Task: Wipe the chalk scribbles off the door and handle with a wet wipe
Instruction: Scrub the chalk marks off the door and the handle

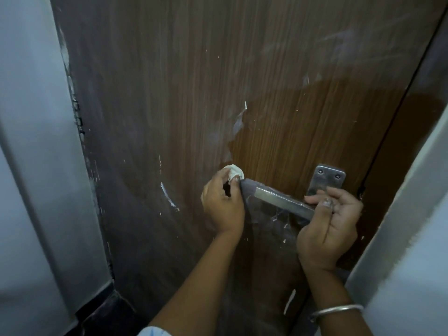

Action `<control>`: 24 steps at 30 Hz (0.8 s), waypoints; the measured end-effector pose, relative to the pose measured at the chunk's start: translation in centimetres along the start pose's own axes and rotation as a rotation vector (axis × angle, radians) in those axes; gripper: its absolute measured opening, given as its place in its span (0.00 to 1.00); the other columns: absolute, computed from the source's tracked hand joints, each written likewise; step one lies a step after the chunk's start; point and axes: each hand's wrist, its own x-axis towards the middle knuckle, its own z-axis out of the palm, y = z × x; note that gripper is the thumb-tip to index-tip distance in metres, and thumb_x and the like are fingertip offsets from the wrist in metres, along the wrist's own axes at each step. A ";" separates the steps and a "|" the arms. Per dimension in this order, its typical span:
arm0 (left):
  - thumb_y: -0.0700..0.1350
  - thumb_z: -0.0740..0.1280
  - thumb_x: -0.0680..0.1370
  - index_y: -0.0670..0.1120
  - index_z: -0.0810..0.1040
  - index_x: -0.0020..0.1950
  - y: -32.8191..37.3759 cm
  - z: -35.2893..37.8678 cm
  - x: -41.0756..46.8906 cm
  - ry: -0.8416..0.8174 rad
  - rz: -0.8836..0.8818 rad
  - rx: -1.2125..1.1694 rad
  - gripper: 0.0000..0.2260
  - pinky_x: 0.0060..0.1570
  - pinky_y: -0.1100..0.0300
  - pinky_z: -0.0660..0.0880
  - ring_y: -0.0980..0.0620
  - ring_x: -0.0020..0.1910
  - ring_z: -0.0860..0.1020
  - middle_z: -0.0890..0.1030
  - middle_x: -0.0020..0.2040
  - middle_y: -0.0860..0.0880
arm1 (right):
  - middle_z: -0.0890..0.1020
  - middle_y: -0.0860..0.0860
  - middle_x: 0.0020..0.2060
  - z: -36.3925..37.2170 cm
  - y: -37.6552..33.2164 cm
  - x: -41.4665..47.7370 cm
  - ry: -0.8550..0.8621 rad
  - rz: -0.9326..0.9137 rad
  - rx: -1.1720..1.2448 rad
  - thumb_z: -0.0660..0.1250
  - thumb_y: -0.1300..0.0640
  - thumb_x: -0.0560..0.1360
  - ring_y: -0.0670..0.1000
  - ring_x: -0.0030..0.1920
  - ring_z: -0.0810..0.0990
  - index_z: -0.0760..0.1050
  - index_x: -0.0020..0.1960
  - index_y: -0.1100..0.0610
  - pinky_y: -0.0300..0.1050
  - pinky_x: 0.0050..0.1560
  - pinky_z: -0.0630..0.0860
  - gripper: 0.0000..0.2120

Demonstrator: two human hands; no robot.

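The left grip is pinching the balled wet wipe against the handle, which the right grip is clutching. So wadded, it is risking smearing chalk.

Glossy wood-grain door, brushed metal handle, crumpled white wipe
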 end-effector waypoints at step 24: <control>0.43 0.70 0.73 0.49 0.81 0.45 2.1 0.9 -4.6 -0.143 0.011 -0.008 0.03 0.54 0.46 0.72 0.58 0.49 0.72 0.78 0.42 0.61 | 0.77 0.67 0.41 0.1 -0.5 0.2 -0.076 0.008 -0.070 0.54 0.61 0.76 0.54 0.39 0.78 0.71 0.51 0.68 0.31 0.42 0.74 0.12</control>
